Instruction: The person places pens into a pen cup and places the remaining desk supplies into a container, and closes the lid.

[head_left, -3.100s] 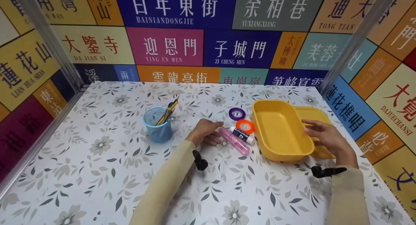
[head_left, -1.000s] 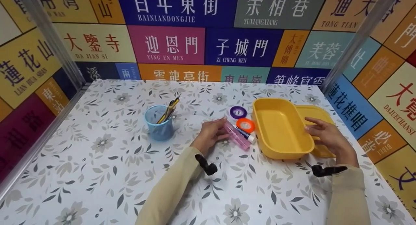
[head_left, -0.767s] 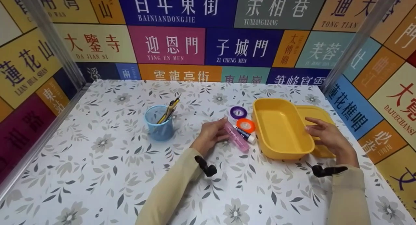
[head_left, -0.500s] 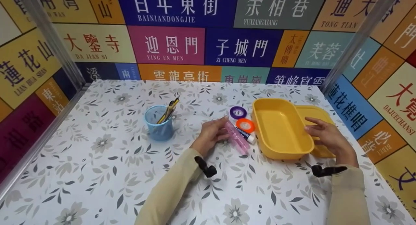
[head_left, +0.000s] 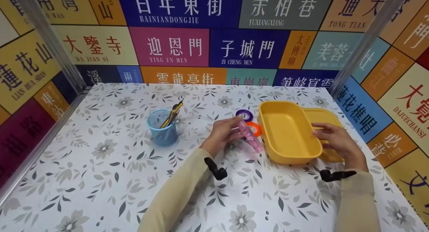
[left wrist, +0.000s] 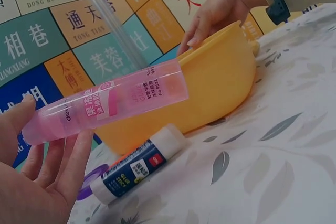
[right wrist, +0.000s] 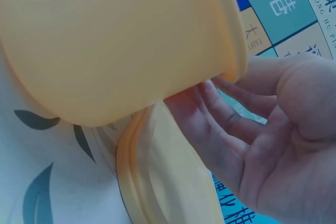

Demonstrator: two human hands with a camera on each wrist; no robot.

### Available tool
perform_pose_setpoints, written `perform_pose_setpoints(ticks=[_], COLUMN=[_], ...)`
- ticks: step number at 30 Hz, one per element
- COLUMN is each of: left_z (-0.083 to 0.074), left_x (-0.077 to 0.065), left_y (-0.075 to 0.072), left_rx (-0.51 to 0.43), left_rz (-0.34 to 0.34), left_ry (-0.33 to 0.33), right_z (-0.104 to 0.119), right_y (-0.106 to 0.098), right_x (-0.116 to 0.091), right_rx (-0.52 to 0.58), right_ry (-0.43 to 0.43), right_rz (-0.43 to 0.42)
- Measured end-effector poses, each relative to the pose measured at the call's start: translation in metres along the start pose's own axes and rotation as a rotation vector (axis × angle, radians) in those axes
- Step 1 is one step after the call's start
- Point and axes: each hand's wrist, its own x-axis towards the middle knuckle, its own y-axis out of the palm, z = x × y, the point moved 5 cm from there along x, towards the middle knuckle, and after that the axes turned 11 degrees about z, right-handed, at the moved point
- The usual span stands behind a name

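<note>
My left hand [head_left: 223,133] pinches the upper end of a pink see-through liquid glue bottle [left wrist: 110,100] between thumb and fingers. The bottle slants over the table, its free end pointing at the side of a yellow plastic box [head_left: 288,135]. Below it lies a dark blue glue stick [left wrist: 139,169] with a white cap, mostly covered in the head view. An orange tape roll [head_left: 254,128] and a purple tape roll [head_left: 244,116] lie just past the left hand. My right hand [head_left: 336,143] holds the box's right rim, thumb at the edge and fingers along the outer wall.
A yellow lid [head_left: 323,116] lies on the table, partly under the right side of the box. On the left stands a light blue cup [head_left: 163,131] with pencils [head_left: 173,115] in it. Sign-covered panels close off the back and sides of the flower-patterned table [head_left: 110,178].
The left hand has come to the glue bottle, taken hold of it and raised it, moving right toward the box. The bottle now covers the glue stick. The right hand stays at the rim.
</note>
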Motion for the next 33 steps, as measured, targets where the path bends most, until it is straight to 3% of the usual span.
perform_pose_setpoints(ticks=[19,28,33], left_z=[-0.002,0.0,-0.001], left_x=[0.005,0.008,0.012], left_y=[0.034,0.053,0.067], left_rx=[0.052,0.114,0.125], left_rz=[0.05,-0.03,-0.043], left_ry=[0.032,-0.015,0.036], right_z=[-0.003,0.0,-0.001], right_y=[-0.003,-0.003,-0.004], right_x=[0.002,0.0,-0.001], right_rx=[0.091,0.104,0.094], right_ry=[0.01,-0.014,-0.025], right_rz=[0.011,0.001,-0.017])
